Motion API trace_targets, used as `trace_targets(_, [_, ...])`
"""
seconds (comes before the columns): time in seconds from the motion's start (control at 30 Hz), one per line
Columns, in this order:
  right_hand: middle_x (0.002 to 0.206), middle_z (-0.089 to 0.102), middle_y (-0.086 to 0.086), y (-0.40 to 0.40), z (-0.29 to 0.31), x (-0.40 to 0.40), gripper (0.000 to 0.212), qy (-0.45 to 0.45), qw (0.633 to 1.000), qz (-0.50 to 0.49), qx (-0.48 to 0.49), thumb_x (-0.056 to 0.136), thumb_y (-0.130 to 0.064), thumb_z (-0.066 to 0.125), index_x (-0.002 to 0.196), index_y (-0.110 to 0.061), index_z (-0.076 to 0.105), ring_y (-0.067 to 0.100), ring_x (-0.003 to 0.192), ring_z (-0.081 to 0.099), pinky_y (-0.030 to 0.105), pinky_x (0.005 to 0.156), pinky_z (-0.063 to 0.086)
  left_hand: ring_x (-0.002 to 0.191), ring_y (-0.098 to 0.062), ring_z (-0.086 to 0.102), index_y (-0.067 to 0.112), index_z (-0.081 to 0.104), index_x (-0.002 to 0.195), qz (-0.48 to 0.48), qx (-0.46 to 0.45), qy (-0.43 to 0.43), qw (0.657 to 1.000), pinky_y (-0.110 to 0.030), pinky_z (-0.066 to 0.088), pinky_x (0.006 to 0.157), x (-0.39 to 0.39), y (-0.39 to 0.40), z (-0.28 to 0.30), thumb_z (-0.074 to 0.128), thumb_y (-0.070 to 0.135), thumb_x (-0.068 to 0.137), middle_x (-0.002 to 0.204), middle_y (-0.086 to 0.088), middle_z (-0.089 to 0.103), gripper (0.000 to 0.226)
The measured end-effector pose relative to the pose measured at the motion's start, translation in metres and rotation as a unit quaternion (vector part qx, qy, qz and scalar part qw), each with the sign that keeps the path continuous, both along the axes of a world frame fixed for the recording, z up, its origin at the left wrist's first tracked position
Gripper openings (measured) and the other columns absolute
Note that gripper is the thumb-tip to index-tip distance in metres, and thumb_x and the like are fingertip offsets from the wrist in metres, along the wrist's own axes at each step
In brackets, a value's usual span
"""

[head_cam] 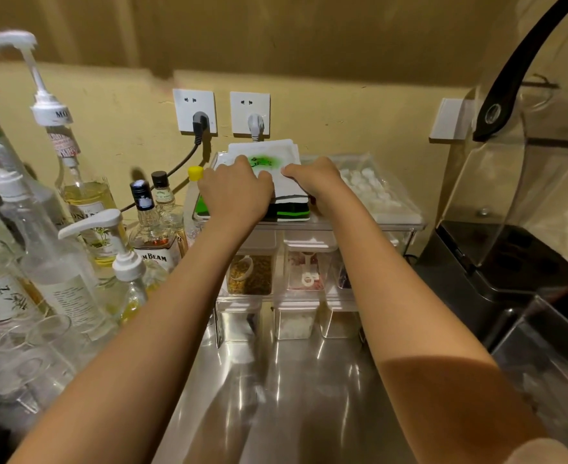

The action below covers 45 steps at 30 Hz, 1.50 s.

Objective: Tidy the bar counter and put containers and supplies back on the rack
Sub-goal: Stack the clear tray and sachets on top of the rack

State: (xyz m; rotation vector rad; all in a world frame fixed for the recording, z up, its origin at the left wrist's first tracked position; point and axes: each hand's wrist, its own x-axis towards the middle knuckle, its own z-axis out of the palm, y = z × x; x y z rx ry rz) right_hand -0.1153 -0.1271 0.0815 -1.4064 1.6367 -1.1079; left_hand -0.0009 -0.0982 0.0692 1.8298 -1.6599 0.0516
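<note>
While both arms reached over the steel counter [276, 396], the far left of the scene was crowded with syrup bottles [58, 279], two of them topped with white pumps, and with clear glasses [24, 356] at the near left edge. Just right of these stood a whiskey bottle [153, 242], a small dark-capped bottle [162, 195] and a yellow-capped bottle [195, 175] against the rack's left side. On the far wall two white sockets [195, 110] each held a plug.

The left hand [235, 192] lay palm down on the left part of a stack of white and green packets [286, 192], fingers curled over its top; whether it truly gripped the stack could not be told. The packets sat in a clear tray on the top level of the clear rack [309, 226], in its left half. The right hand [312, 182] pressed on the stack's right side, fingers bent over the top packet and touching it.

Below, between the forearms, clear lidded containers [251, 272] stood in the rack, one with yellowish grains and a scoop, one with reddish contents, others lower down with white contents. To the right on the top level lay a tray of small white pieces [369, 189]. At the far right stood a dark machine with a clear cover [527, 195].
</note>
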Motion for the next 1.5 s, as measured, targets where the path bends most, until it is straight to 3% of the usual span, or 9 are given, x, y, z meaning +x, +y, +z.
trace_targets(0.1, [0.11, 0.063, 0.013, 0.0, 0.002, -0.002, 0.045, -0.032, 0.999, 0.01, 0.017, 0.082, -0.023, 0.064, 0.12, -0.001, 0.053, 0.027, 0.094, 0.062, 0.03, 0.067, 0.049, 0.101, -0.041, 0.054, 0.002, 0.058, 0.102, -0.014, -0.004, -0.004, 1.0, -0.04, 0.04, 0.087, -0.004, 0.001, 0.0, 0.045, 0.036, 0.089, 0.106, -0.022, 0.062, 0.038])
trace_targets(0.27, [0.094, 0.063, 0.016, 0.004, 0.01, -0.025, 0.029, -0.079, 0.996, 0.027, 0.01, 0.089, -0.007, 0.057, 0.116, 0.005, 0.057, 0.02, 0.063, 0.057, 0.022, 0.047, 0.044, 0.1, -0.036, 0.057, 0.006, 0.062, 0.104, -0.065, -0.03, 0.049, 0.996, -0.037, 0.044, 0.085, -0.014, 0.004, 0.001, 0.047, 0.037, 0.09, 0.101, -0.018, 0.066, 0.037])
trace_targets(0.4, [0.086, 0.063, 0.014, 0.009, 0.016, -0.058, 0.013, -0.077, 0.997, -0.012, -0.01, 0.086, -0.001, 0.06, 0.098, 0.006, 0.06, 0.026, 0.077, 0.06, 0.033, 0.063, 0.05, 0.104, -0.031, 0.058, 0.012, 0.063, 0.109, -0.168, 0.002, 0.062, 0.984, -0.032, 0.042, 0.079, -0.024, 0.003, 0.003, 0.047, 0.031, 0.092, 0.11, -0.013, 0.066, 0.031])
trace_targets(0.6, [0.08, 0.058, 0.008, 0.016, 0.017, -0.103, 0.027, -0.052, 0.998, -0.036, 0.005, 0.086, -0.001, 0.063, 0.069, -0.01, 0.044, 0.014, 0.062, 0.053, 0.017, 0.044, 0.049, 0.111, -0.029, 0.057, 0.02, 0.054, 0.128, -0.28, 0.041, -0.078, 0.956, -0.037, 0.046, 0.088, -0.026, 0.001, 0.001, 0.038, 0.033, 0.098, 0.118, -0.011, 0.065, 0.036])
trace_targets(0.73, [0.115, 0.062, 0.027, 0.01, 0.008, -0.114, 0.02, -0.009, 0.998, -0.065, 0.01, 0.083, -0.005, 0.067, 0.097, 0.007, 0.059, 0.027, 0.088, 0.06, 0.041, 0.086, 0.053, 0.107, -0.029, 0.057, 0.022, 0.054, 0.129, -0.29, 0.042, -0.131, 0.947, -0.037, 0.045, 0.088, -0.031, -0.001, -0.003, 0.039, 0.038, 0.098, 0.117, -0.011, 0.065, 0.038])
trace_targets(0.87, [0.096, 0.058, 0.015, 0.012, 0.001, -0.113, 0.026, 0.045, 0.995, -0.089, 0.018, 0.084, -0.012, 0.067, 0.103, 0.004, 0.059, 0.021, 0.072, 0.053, 0.026, 0.054, 0.04, 0.106, -0.03, 0.057, 0.021, 0.054, 0.129, -0.289, 0.04, -0.146, 0.945, -0.035, 0.043, 0.087, -0.034, -0.005, -0.004, 0.04, 0.043, 0.097, 0.112, -0.013, 0.066, 0.041])
trace_targets(1.07, [0.122, 0.06, 0.025, 0.015, -0.003, -0.107, 0.04, 0.083, 0.987, -0.133, -0.031, 0.085, 0.0, 0.06, 0.122, 0.013, 0.051, 0.025, 0.084, 0.055, 0.035, 0.07, 0.047, 0.09, -0.026, 0.054, 0.015, 0.058, 0.112, -0.29, 0.053, -0.176, 0.939, -0.031, 0.031, 0.071, -0.036, -0.009, -0.006, 0.04, 0.069, 0.083, 0.077, -0.001, 0.055, 0.064])
trace_targets(1.23, [0.131, 0.053, 0.025, 0.02, -0.005, -0.105, 0.041, 0.171, 0.976, -0.13, -0.042, 0.089, -0.001, 0.052, 0.128, 0.012, 0.047, 0.037, 0.118, 0.054, 0.047, 0.097, 0.047, 0.1, -0.026, 0.057, 0.023, 0.055, 0.124, -0.299, 0.063, -0.168, 0.937, -0.033, 0.038, 0.079, -0.036, -0.012, -0.007, 0.036, 0.075, 0.072, 0.094, -0.004, 0.064, 0.076])
trace_targets(1.5, [0.13, 0.053, 0.018, 0.02, -0.006, -0.104, 0.037, 0.291, 0.949, -0.109, -0.044, 0.09, 0.005, 0.044, 0.123, -0.001, 0.057, 0.033, 0.121, 0.048, 0.038, 0.098, 0.044, 0.109, -0.027, 0.055, 0.028, 0.053, 0.13, -0.298, 0.044, -0.17, 0.938, -0.036, 0.04, 0.089, -0.036, -0.014, -0.011, 0.045, 0.069, 0.082, 0.115, -0.006, 0.066, 0.064])
